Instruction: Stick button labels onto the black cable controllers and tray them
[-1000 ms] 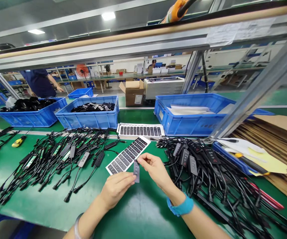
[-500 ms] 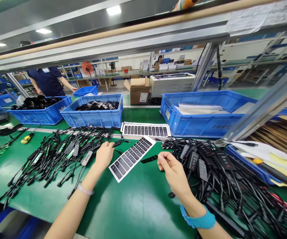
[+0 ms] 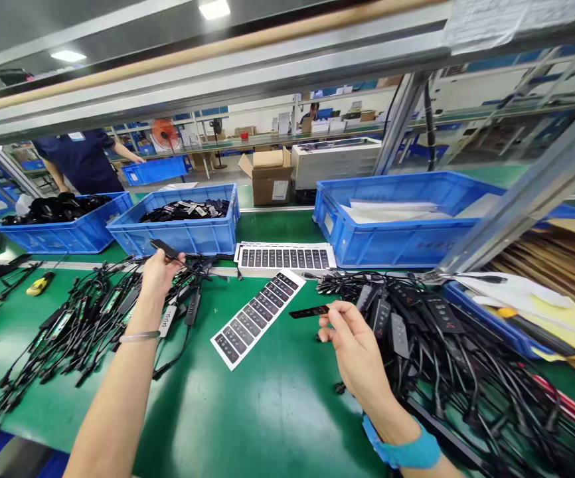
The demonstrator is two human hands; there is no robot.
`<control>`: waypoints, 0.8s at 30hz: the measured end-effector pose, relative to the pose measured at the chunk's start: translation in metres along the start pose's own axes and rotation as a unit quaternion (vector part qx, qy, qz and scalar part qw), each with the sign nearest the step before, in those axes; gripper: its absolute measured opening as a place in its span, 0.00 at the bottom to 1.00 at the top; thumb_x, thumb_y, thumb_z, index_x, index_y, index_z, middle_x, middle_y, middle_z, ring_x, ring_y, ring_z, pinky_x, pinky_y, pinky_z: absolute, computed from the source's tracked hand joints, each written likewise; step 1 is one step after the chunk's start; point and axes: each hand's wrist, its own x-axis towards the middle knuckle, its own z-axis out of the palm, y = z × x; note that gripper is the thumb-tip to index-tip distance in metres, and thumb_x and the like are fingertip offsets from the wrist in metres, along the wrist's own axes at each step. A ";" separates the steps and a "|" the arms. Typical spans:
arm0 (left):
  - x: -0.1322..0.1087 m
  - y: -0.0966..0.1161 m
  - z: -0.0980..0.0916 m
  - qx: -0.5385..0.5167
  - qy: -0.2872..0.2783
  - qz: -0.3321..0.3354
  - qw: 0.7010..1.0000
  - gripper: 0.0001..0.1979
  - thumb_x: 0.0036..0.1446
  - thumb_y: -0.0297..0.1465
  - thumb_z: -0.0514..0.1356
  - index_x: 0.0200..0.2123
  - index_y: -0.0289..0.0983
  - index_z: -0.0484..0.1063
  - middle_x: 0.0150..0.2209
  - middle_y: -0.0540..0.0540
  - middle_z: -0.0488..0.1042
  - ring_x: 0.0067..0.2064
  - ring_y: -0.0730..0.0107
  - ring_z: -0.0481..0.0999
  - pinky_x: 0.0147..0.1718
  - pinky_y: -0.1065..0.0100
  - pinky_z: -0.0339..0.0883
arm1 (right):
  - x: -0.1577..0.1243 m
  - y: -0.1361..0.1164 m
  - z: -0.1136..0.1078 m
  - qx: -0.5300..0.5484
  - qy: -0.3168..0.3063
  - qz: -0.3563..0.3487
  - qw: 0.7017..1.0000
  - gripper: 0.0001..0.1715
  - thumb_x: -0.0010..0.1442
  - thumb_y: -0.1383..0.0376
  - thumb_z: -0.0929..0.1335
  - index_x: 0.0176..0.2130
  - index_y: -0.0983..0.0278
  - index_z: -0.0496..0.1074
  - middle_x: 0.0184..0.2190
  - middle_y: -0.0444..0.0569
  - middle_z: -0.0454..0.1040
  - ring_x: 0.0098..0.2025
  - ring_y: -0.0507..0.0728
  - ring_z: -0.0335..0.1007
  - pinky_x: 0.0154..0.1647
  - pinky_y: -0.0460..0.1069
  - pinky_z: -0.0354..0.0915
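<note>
My left hand is closed around a black cabled controller box, raised just over the left pile of cabled controllers. Pinched at one end by my right hand is a thin black label sticker, held above the green bench. Between the two hands lies a white sheet of black label stickers, slanted on the bench. Close to my right hand is a second heap of black cabled controllers.
More label sheets lie at the back edge. Blue bins line the rear, one with papers. A yellow-handled tool lies at left. A metal post slants across the right. A co-worker stands behind the bins, holding a blue bin.
My left hand has moved left and up, lifting a controller from the pile. My right hand still pinches the sticker, nearly in place. Behind, the co-worker's blue bin has been raised and tilted.
</note>
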 end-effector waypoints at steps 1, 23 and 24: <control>0.001 0.011 -0.003 -0.050 0.019 0.000 0.999 0.17 0.70 0.33 0.43 0.36 0.34 0.67 0.29 0.48 0.71 0.32 0.72 0.76 0.35 0.66 0.73 | 0.000 -0.001 0.000 0.013 0.006 0.006 1.000 0.17 0.59 0.50 0.70 0.39 0.59 0.67 0.30 0.42 0.66 0.27 0.51 0.63 0.27 0.47 0.63; -0.239 -0.047 0.085 -0.167 -0.456 -0.251 0.838 0.32 0.50 0.35 0.70 0.56 0.33 0.63 0.42 0.36 0.79 0.33 0.68 0.79 0.35 0.65 0.72 | 0.005 -0.018 -0.007 0.061 0.012 -0.047 0.997 0.10 0.59 0.58 0.71 0.36 0.58 0.66 0.27 0.38 0.62 0.22 0.47 0.58 0.20 0.42 0.59; -0.238 -0.048 0.084 -0.167 -0.458 -0.261 0.833 0.32 0.50 0.34 0.70 0.56 0.33 0.64 0.43 0.36 0.79 0.33 0.68 0.79 0.36 0.66 0.72 | 0.004 -0.016 -0.006 0.039 -0.003 -0.036 0.999 0.10 0.59 0.59 0.71 0.36 0.59 0.66 0.27 0.38 0.62 0.21 0.46 0.57 0.19 0.42 0.58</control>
